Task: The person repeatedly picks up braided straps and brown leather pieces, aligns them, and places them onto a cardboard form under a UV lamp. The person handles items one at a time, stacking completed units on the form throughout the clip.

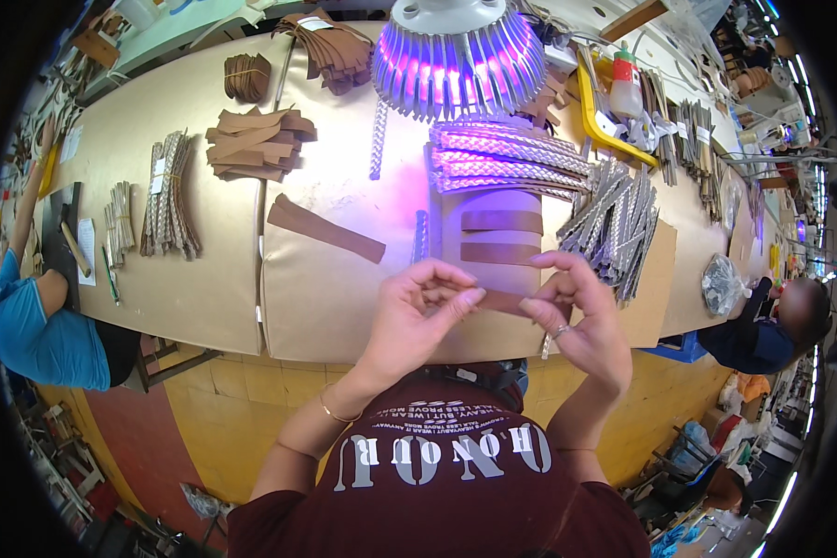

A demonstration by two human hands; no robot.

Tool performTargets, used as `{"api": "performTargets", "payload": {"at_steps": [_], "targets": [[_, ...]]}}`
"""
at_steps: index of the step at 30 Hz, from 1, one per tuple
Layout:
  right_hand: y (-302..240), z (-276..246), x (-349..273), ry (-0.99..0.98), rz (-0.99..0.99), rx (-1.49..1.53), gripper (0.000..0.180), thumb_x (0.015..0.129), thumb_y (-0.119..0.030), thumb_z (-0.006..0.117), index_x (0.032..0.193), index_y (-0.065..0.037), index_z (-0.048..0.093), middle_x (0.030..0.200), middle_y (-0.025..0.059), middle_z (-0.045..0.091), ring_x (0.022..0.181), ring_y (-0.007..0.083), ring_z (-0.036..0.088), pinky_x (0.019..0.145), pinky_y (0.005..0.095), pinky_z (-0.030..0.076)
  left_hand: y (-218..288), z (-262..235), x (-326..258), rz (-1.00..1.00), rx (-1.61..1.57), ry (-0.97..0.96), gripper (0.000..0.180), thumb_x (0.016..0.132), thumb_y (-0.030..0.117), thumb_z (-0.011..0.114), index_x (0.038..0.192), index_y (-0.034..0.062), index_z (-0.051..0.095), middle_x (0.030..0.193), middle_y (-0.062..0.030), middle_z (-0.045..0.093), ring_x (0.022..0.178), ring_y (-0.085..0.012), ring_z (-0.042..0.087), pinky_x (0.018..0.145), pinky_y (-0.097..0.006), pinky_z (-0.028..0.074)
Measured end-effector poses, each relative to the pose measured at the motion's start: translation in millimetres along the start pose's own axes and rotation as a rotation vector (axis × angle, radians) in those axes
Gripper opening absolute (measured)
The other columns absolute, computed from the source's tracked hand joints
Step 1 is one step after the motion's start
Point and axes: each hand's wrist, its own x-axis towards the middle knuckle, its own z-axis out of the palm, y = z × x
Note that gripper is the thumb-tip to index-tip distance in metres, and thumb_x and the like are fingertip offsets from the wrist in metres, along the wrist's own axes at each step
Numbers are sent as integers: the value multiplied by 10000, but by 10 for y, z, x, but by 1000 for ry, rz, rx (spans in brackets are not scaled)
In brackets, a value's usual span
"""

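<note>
Between my two hands I hold a short brown leather-like strip (504, 301), stretched roughly level near the table's front edge. My left hand (423, 312) pinches its left end between thumb and fingers. The thumb and forefinger of my right hand (581, 321) close on the other end, covering it. Just beyond, two brown strips (501, 221) lie crosswise on a flat board (498, 202). Shiny braided straps (507, 158) lie past them under a glowing purple lamp (458, 70). To the left, a few overlapping brown strips (325, 230) lie on the table.
A heap of grey braided straps (614, 223) lies right of the board. Brown strips are piled (260, 144) at the back left, near bundled braided straps (167, 191). A yellow tray (591, 102) and a bottle (626, 88) stand at the back right. Co-workers sit at both sides.
</note>
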Motion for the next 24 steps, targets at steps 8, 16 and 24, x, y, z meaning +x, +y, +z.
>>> {"api": "performTargets", "payload": {"at_steps": [8,16,24], "targets": [[338,-115,87,170,75,-77,339,890,-87,712,1156,-15,516,665,11,584,553,32,476,505,199,356,-208,-81,64,-35,-50,167,190,868,21,721,996,-37,593,882,-82,664,791,-111,667,693,-209,530],[584,-27,69,272,29,-209,431,816,-99,771,1165,5,540,935,102,626,895,190,616,816,312,482,-431,-27,86,52,150,196,190,883,-3,691,1046,-17,594,934,-59,649,835,-98,624,749,-232,517],[515,29,104,509,-218,-293,200,883,-97,671,1075,-40,676,1101,129,605,1050,261,576,885,346,464,-429,-136,371,415,510,389,205,837,9,718,1033,4,658,976,-60,640,815,-113,612,726,-263,496]]}}
